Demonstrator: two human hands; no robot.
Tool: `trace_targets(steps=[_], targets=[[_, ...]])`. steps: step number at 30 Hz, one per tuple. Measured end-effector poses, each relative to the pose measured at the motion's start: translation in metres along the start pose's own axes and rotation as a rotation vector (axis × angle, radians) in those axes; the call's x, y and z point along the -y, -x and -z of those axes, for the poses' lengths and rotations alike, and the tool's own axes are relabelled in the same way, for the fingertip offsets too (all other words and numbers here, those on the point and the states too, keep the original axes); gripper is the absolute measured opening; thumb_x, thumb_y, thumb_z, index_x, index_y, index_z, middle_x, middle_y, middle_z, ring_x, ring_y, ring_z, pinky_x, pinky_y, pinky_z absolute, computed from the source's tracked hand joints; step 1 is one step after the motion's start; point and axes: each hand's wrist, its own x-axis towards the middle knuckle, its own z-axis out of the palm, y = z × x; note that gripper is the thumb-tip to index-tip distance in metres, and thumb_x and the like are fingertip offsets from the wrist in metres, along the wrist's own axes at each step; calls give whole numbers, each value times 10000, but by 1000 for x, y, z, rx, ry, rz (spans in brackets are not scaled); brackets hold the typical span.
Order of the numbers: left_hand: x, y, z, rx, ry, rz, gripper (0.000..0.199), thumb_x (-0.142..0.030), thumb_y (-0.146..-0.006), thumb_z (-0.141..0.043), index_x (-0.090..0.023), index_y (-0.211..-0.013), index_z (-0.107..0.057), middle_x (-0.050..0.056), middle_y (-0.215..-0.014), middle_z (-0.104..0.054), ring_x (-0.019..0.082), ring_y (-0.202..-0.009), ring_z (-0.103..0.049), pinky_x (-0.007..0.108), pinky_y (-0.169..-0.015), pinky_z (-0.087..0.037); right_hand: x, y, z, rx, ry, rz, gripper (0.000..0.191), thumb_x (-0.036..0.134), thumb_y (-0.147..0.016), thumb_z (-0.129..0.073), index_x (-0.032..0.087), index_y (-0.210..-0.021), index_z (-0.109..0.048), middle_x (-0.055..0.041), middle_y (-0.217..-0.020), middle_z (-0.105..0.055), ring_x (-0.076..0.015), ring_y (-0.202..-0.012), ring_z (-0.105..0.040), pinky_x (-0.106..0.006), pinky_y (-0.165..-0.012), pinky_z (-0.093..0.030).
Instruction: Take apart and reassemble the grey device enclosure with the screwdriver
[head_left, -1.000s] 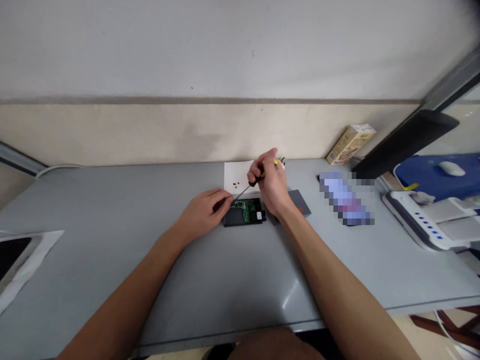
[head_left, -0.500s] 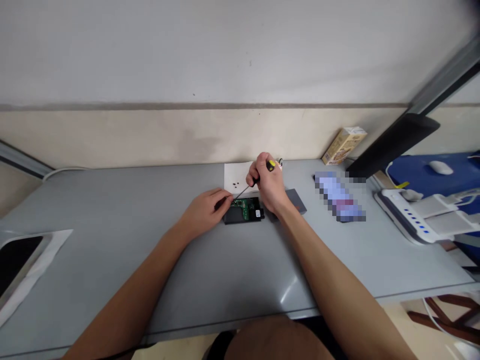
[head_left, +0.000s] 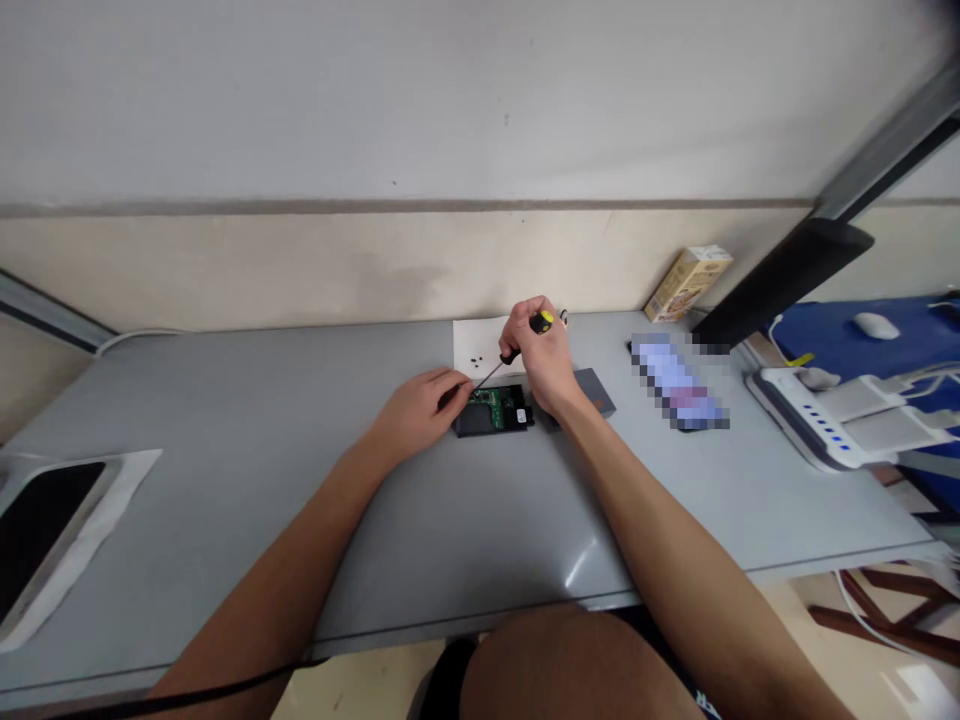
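My right hand [head_left: 540, 358] is shut on a screwdriver [head_left: 523, 345] with a black and yellow handle. Its thin shaft slants down-left to the tip, over a green circuit board [head_left: 496, 405] set in a black casing [head_left: 474, 423]. My left hand [head_left: 420, 408] lies at the casing's left end, fingertips on it, close to the screwdriver tip. Several tiny dark screws [head_left: 476, 361] sit on a white paper sheet [head_left: 472, 345] just behind the casing. A flat grey case [head_left: 594, 392] lies to the right, partly under my right wrist.
The grey desk [head_left: 225, 400] runs along a beige wall. To the right are a pixelated object [head_left: 677, 382], a cardboard box [head_left: 688, 284], a black panel [head_left: 787, 280], a white device with blue lights [head_left: 814, 425] and a white mouse [head_left: 874, 325] on blue. A black, white-edged item [head_left: 41, 530] sits left.
The whole view has drifted, with the desk and casing higher in the picture and more floor showing. Both hands stay at the casing, and the screwdriver tip stays at the board.
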Motion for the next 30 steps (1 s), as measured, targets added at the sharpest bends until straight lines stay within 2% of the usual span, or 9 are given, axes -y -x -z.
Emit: trace_targets(steps=[4, 8, 12, 14, 17, 19, 21, 26, 30], targets=[[0, 1, -1, -18, 11, -2, 325, -385, -1068, -418, -198, -951, -656, 27, -882, -656, 175, -790, -587, 299, -751, -446, 6, 1, -2, 47, -102, -23, 501, 747, -922, -471, 281, -1032, -617, 29, -717, -534, -133, -686, -564, -285, -707, -482], [2, 1, -2, -25, 18, -10, 312, -378, -1065, -425, -200, -974, -664, 29, -900, -669, 178, -803, -590, 307, -758, -449, 9, 1, -1, 68, -201, -112, 428, 659, -822, -702, 258, -880, -565, 6, -890, -614, -143, -841, -645, -289, -789, -515], [4, 0, -3, -30, 36, -7, 303, -372, -1065, -427, -204, -988, -667, 25, -906, -673, 176, -807, -597, 307, -758, -447, 4, 2, -2, 47, -103, -59, 530, 655, -786, -757, 255, -788, -409, 65, -695, -484, -102, -592, -504, -265, -612, -435], [5, 0, -3, -32, 41, -5, 304, -377, -1065, -430, -206, -982, -667, 24, -901, -673, 175, -806, -600, 306, -752, -443, 5, 2, -5, 45, -68, -11, 492, 693, -830, -685, 260, -810, -453, 73, -655, -421, -100, -553, -452, -266, -579, -400], [4, 1, -3, -39, 39, 3, 328, -396, -1064, -424, -207, -962, -671, 25, -884, -673, 176, -783, -598, 306, -731, -441, 10, 3, -8, 87, -124, -39, 474, 741, -903, -523, 282, -984, -609, 38, -730, -488, -122, -620, -515, -287, -646, -457], [3, 1, -3, -41, 35, 1, 331, -390, -1063, -423, -208, -952, -677, 28, -881, -675, 176, -778, -598, 306, -732, -447, 13, 3, -8, 110, -152, -80, 465, 719, -895, -553, 284, -1033, -646, 17, -807, -548, -135, -714, -581, -294, -725, -497], [3, 1, -2, -48, 21, -11, 323, -372, -1061, -428, -207, -944, -681, 29, -882, -677, 177, -782, -600, 307, -741, -452, 12, 3, -7, 104, -147, -81, 427, 674, -842, -668, 262, -943, -624, 6, -884, -601, -137, -797, -631, -292, -779, -514], [2, 0, -1, -40, -25, -52, 349, -370, -1074, -412, -200, -949, -689, 38, -875, -674, 182, -789, -606, 318, -760, -460, 2, 5, -3, 42, 161, 36, 431, 608, -856, -704, 250, -849, -463, 59, -701, -565, -129, -648, -612, -298, -708, -486], [-4, 2, 5, -9, -59, -42, 355, -389, -1073, -416, -205, -1005, -711, 59, -931, -694, 209, -868, -641, 349, -828, -489, 16, 8, -5, 83, 391, 233, 298, 532, -948, -618, 248, -923, -532, 30, -784, -581, -144, -765, -622, -306, -751, -471]])
